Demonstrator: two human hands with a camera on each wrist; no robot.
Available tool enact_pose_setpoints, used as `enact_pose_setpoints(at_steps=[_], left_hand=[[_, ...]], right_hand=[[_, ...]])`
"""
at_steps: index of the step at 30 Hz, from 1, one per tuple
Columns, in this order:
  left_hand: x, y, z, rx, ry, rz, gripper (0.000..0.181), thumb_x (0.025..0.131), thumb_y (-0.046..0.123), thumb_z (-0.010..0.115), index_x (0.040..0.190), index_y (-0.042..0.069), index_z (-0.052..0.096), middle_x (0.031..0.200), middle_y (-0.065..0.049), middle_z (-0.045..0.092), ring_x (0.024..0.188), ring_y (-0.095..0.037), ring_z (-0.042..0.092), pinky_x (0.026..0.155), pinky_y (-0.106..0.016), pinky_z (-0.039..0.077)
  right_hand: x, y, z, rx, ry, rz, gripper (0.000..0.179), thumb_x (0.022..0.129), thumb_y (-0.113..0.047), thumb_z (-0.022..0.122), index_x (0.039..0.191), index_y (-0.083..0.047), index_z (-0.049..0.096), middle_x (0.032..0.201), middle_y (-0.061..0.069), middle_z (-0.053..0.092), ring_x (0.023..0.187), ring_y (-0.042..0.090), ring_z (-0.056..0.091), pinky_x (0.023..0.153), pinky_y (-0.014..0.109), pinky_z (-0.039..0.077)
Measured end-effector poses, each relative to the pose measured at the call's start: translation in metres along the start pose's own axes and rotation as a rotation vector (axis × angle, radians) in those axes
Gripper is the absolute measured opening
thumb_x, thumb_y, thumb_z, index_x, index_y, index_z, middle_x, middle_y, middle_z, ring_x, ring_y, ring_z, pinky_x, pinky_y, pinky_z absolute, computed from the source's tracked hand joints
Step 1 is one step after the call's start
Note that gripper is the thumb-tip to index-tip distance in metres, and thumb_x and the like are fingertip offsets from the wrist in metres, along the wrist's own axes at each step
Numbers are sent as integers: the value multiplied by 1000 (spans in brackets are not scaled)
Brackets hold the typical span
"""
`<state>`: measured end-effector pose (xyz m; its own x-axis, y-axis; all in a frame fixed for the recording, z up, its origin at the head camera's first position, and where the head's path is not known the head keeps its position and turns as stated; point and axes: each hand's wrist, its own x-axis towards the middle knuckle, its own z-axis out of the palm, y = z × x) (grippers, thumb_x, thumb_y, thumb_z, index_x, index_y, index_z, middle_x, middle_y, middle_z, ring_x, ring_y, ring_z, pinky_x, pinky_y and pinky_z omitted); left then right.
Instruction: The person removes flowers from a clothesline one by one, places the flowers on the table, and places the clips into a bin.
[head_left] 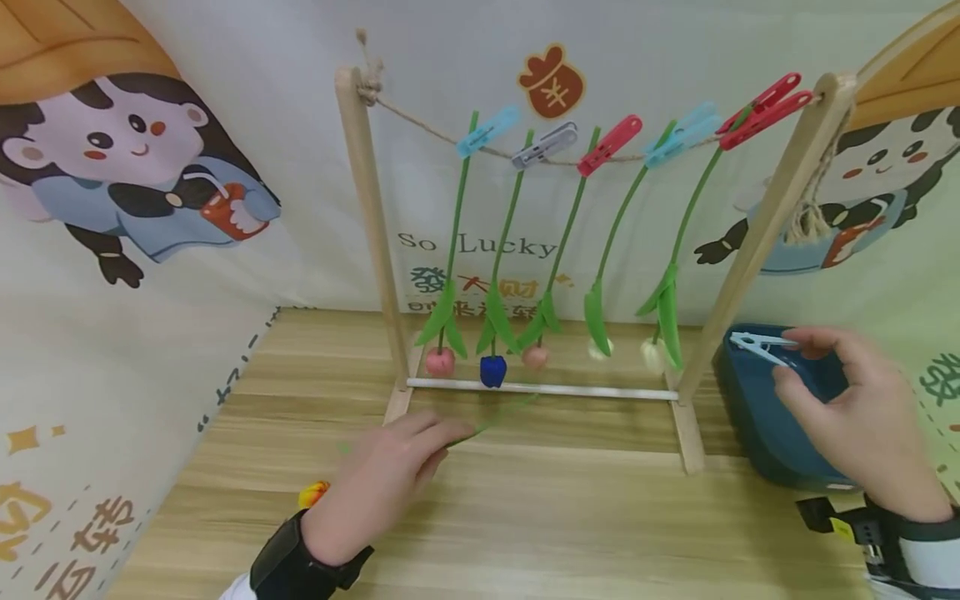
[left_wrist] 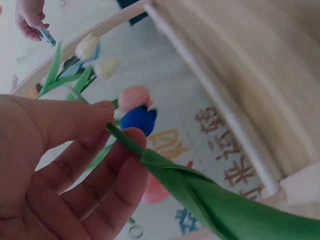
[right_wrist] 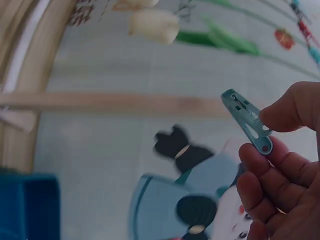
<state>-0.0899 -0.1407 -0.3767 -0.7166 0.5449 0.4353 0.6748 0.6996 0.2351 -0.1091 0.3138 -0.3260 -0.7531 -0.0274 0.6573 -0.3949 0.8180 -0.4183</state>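
Note:
My left hand pinches the green stem of an artificial tulip between thumb and fingers, low over the table in front of a wooden rack. Its orange-yellow bloom shows beside the wrist in the head view, while the stem's far end points toward the rack. Over the blue bin at the right, my right hand holds a light blue clothespin between thumb and fingers, its clip end facing the rack. Several other tulips hang blooms down from a twine, each clipped by a clothespin; one bloom is blue.
The wooden rack has a left post, a right post and a white bar across its bottom. A dark blue bin stands right of it. Behind hangs a printed cloth with cartoon figures.

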Motion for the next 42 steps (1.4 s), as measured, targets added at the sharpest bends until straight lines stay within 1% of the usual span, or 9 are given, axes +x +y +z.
enact_pose_setpoints(at_steps=[4,8,12,16,20,24,28,34,42], left_hand=[[-1,2,17,-14,-96,5,38,85,5,75,118,23,71,96,12,62,85,-5,59,69,-22,51],[-1,2,33,-6,-161,21,38,86,1,73,117,23,72,93,9,63,84,-7,61,69,-24,52],[-1,0,47,30,-206,25,37,88,0,69,115,24,74,90,9,61,81,-7,60,65,-23,51],[-2,-2,59,40,-239,25,34,91,2,66,113,25,75,91,10,62,82,-7,61,65,-24,52],[-2,-2,69,34,-279,28,32,92,2,65,112,24,75,94,9,63,87,-7,62,73,-27,54],[0,-2,75,41,-307,19,32,91,2,64,112,24,76,94,9,64,90,-8,62,77,-28,53],[2,-1,79,36,-319,4,31,92,3,64,112,24,76,95,9,64,90,-9,61,76,-28,53],[4,1,81,12,-336,-21,30,93,3,64,112,22,76,95,8,64,89,-9,61,75,-27,53],[2,2,84,10,-358,-25,32,92,0,65,113,22,76,92,8,61,85,-8,58,69,-23,51]], right_hand=[[-5,27,-1,-88,-72,126,36,88,-6,65,121,8,60,109,25,59,96,35,48,70,38,37],[-6,50,0,-189,-207,225,39,91,-13,65,121,11,59,110,32,57,94,44,51,59,44,43],[-7,69,5,-283,-349,291,40,90,-17,67,117,11,60,111,35,57,92,49,52,72,62,39],[-9,83,8,-330,-445,333,38,89,-19,69,112,11,62,107,34,58,89,50,52,73,69,32],[-13,95,10,-340,-521,377,40,90,-20,68,112,13,61,106,36,60,90,53,54,74,69,35],[-17,104,14,-335,-569,408,42,89,-21,68,112,13,60,106,36,59,92,54,54,76,71,31],[-19,111,16,-334,-608,440,41,88,-23,68,110,12,61,102,32,61,91,53,54,77,77,23],[-21,118,17,-337,-710,491,43,88,-27,68,107,12,62,97,28,64,91,53,55,80,82,19],[-28,125,21,-361,-760,524,44,85,-29,71,105,10,64,100,29,65,95,56,55,84,86,15]])
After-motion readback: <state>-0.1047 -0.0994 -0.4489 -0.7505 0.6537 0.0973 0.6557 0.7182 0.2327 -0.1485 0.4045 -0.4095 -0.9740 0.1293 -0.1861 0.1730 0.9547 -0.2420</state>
